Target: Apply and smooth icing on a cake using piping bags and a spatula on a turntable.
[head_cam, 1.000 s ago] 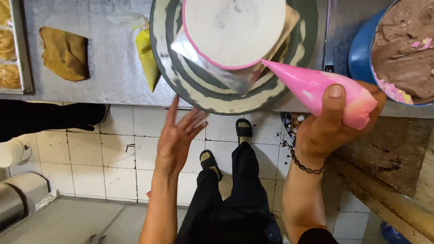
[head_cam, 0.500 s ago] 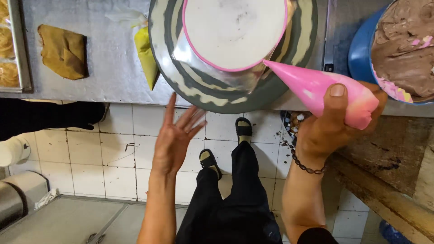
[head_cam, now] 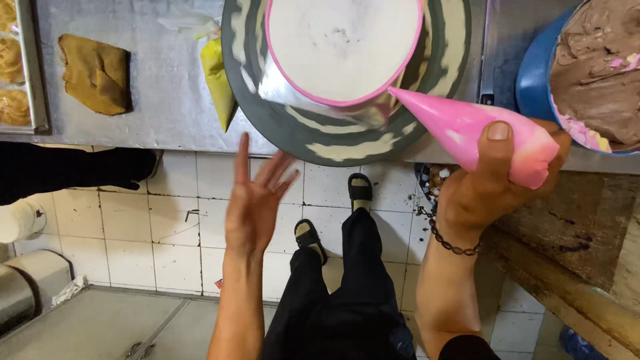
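A white-topped cake with a pink rim line (head_cam: 343, 50) stands on a dark turntable smeared with cream (head_cam: 347, 143) at the edge of a steel counter (head_cam: 153, 80). My right hand (head_cam: 483, 190) grips a pink piping bag (head_cam: 477, 130), whose tip touches the cake's rim at the lower right. My left hand (head_cam: 253, 203) is open with fingers spread, just below the turntable's front edge, touching nothing.
A blue bowl (head_cam: 533, 80) of brown cream sits at the right. A yellow piping bag (head_cam: 217, 83) lies left of the turntable, and a brown folded cloth (head_cam: 93, 73) further left. A tray edge (head_cam: 30, 67) is far left. Below are white floor tiles and my legs.
The cake and turntable have turned slightly; my left hand stays open below the edge, shifted a little. The piping bag's tip remains at the cake's rim.
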